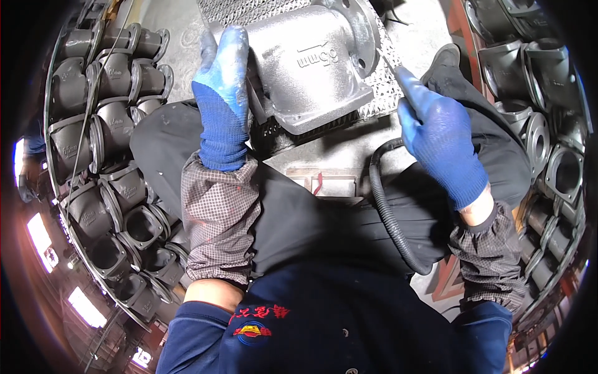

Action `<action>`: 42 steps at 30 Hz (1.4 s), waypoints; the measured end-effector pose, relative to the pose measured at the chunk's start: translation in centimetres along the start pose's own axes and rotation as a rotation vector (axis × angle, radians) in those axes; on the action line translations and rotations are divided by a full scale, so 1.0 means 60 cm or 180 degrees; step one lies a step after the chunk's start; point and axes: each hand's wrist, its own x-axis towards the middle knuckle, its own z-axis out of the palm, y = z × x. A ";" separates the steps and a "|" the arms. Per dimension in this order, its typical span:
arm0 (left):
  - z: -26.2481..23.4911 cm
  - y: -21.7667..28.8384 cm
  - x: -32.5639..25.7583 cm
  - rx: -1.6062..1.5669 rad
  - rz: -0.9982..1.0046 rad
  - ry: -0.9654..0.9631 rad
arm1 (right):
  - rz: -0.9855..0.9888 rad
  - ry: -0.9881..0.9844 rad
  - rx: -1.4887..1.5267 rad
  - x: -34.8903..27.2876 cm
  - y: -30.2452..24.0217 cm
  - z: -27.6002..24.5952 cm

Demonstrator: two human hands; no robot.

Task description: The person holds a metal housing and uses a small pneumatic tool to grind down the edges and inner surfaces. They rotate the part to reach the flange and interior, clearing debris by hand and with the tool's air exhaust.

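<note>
A grey cast-metal pipe elbow with flanges and raised lettering lies on a textured metal block in front of me. My left hand, in a blue glove, grips the elbow's left flange, its fingers partly hidden. To the right, my right hand, also gloved in blue, is closed round a thin tool. Its narrow tip points at the round flange at the elbow's upper right. I cannot tell whether the tip touches the metal, and the tool's handle is hidden inside the hand.
Similar castings are stacked in a rack at the left and in another pile at the right. A black corrugated hose curves over my right thigh. Beneath the elbow is the rough patterned block, between my knees.
</note>
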 end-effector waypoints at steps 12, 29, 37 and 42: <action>-0.019 -0.017 0.015 0.2267 0.2591 -0.0270 | -0.0168 -0.0309 -0.0271 0.051 -0.005 0.023; -0.012 0.004 0.000 0.2446 0.1511 -0.0563 | 0.0307 -0.1169 0.0436 0.037 0.025 0.014; -0.017 -0.036 0.011 0.2843 0.1886 -0.0289 | 0.1542 -0.0200 0.3760 0.023 0.065 -0.081; 0.023 0.001 -0.003 0.1460 0.0833 -0.0106 | 0.1692 -0.0333 0.3315 0.045 0.099 -0.046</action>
